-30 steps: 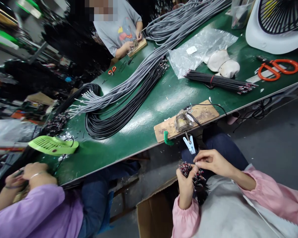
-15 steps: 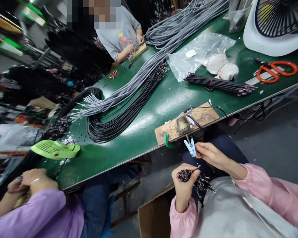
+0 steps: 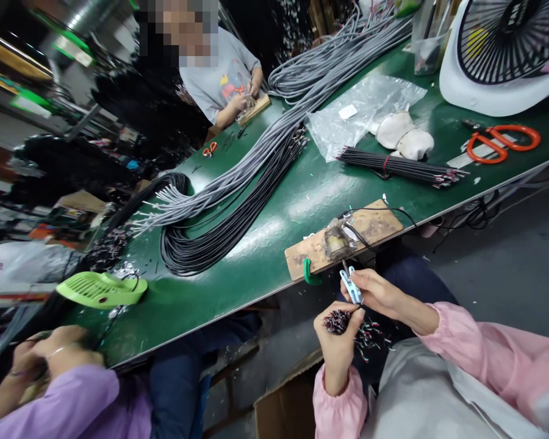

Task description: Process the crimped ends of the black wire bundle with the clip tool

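Head view. Left hand (image 3: 337,344): clenched round bundle of thin wires (image 3: 335,321), coloured ends protruding. Right hand (image 3: 379,292): lay just beside, toward 1 o'clock, fingers pinched on pale-blue clothespin (image 3: 351,286), which stood near left thumb. Reckoned from clothespin: wooden board (image 3: 379,219) lay at 12 o'clock on green table (image 3: 265,256); tied black bundle (image 3: 400,166), 1 o'clock; orange-handled scissors (image 3: 496,135), 2 o'clock; black cable loop (image 3: 229,236) sat at 10 o'clock, well apart.
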Tool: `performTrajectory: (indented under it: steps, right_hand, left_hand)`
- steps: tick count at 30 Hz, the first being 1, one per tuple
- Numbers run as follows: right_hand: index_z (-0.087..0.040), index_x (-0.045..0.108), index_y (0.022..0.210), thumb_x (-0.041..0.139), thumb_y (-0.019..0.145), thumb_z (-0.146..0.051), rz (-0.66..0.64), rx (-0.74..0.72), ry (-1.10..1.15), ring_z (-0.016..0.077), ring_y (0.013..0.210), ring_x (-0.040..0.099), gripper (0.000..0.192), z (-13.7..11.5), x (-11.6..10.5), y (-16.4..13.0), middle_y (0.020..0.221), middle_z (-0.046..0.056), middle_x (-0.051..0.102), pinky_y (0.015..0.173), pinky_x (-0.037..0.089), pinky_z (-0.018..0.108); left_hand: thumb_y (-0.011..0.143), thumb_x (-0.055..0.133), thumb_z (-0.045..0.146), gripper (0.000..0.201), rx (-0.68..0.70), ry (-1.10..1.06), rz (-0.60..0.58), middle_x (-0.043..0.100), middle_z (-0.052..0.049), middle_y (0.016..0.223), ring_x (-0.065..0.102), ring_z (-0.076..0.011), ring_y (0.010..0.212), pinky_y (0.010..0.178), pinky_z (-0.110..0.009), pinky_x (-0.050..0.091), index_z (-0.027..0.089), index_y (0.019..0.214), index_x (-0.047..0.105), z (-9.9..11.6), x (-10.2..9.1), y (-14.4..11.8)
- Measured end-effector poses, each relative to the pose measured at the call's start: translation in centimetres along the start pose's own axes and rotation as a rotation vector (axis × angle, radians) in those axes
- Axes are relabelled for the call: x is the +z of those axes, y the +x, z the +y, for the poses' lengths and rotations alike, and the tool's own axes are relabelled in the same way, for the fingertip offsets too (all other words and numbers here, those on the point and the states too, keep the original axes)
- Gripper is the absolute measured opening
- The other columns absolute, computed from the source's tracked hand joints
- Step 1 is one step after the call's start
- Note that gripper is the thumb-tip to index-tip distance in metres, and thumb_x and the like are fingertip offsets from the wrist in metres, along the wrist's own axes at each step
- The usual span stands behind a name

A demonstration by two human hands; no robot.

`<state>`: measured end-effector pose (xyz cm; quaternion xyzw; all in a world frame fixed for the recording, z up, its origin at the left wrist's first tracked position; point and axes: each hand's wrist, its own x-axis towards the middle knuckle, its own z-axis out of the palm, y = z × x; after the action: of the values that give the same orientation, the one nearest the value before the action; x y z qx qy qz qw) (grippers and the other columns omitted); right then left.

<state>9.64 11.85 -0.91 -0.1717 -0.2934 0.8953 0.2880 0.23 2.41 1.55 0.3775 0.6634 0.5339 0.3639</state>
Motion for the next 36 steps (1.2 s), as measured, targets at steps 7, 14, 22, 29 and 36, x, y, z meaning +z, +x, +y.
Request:
performTrajectory:
  steps: [7, 14, 22, 29, 36]
  right_hand:
    - [-0.011, 0.062, 0.067, 0.059, 0.081, -0.048, 0.032, -0.003, 0.050, 0.0093, 0.055, 0.046, 0.040, 0.7, -1.3, 0.1, 0.061, 0.001, 0.054, 0.053, 0.035, 0.023]
    - [-0.011, 0.067, 0.077, 0.057, 0.083, -0.045, 0.002, -0.039, -0.337, 0.0128, 0.065, 0.051, 0.036, 0.6, -3.1, -2.4, 0.069, 0.004, 0.061, 0.063, 0.038, 0.025]
    - [-0.014, 0.061, 0.082, 0.054, 0.086, -0.033, -0.104, -0.145, -0.621, 0.0139, 0.075, 0.051, 0.020, 0.1, -2.1, -4.5, 0.081, 0.003, 0.054, 0.069, 0.040, 0.026]
    - [-0.013, 0.060, 0.084, 0.053, 0.086, -0.035, 0.035, -0.175, -0.763, 0.0158, 0.075, 0.052, 0.023, -2.0, -2.4, -2.8, 0.080, 0.004, 0.057, 0.068, 0.040, 0.026]
    - [-0.011, 0.060, 0.061, 0.057, 0.078, -0.051, 0.193, -0.168, -0.851, 0.0102, 0.053, 0.042, 0.044, -2.3, -0.7, 0.1, 0.053, -0.002, 0.047, 0.050, 0.030, 0.023]
  left_hand:
    - [0.073, 0.068, 0.019, 0.009, -0.025, -0.006, -0.031, 0.062, -0.001, 0.060, 0.055, -0.0135, 0.057, 0.058, -0.025, 0.043, 0.015, 0.066, 0.068, -0.2, -0.3, -0.4]
    - [0.071, 0.070, 0.021, 0.009, -0.056, -0.039, -0.055, 0.063, -0.003, 0.062, 0.058, -0.0160, 0.061, 0.061, -0.028, 0.045, 0.014, 0.067, 0.067, -1.3, -0.8, -1.3]
    - [0.070, 0.070, 0.024, 0.011, -0.106, -0.019, -0.065, 0.064, -0.004, 0.064, 0.060, -0.0168, 0.062, 0.061, -0.028, 0.046, 0.014, 0.068, 0.066, -2.2, -0.8, -2.0]
    - [0.070, 0.070, 0.016, 0.003, 0.007, 0.043, -0.058, 0.066, -0.003, 0.065, 0.059, -0.0150, 0.061, 0.061, -0.026, 0.044, 0.016, 0.067, 0.069, -1.0, -1.1, -1.6]
    - [0.070, 0.069, 0.013, 0.004, 0.095, 0.033, -0.018, 0.065, -0.001, 0.064, 0.057, -0.0137, 0.059, 0.059, -0.025, 0.044, 0.017, 0.067, 0.069, -0.2, -1.2, -1.3]
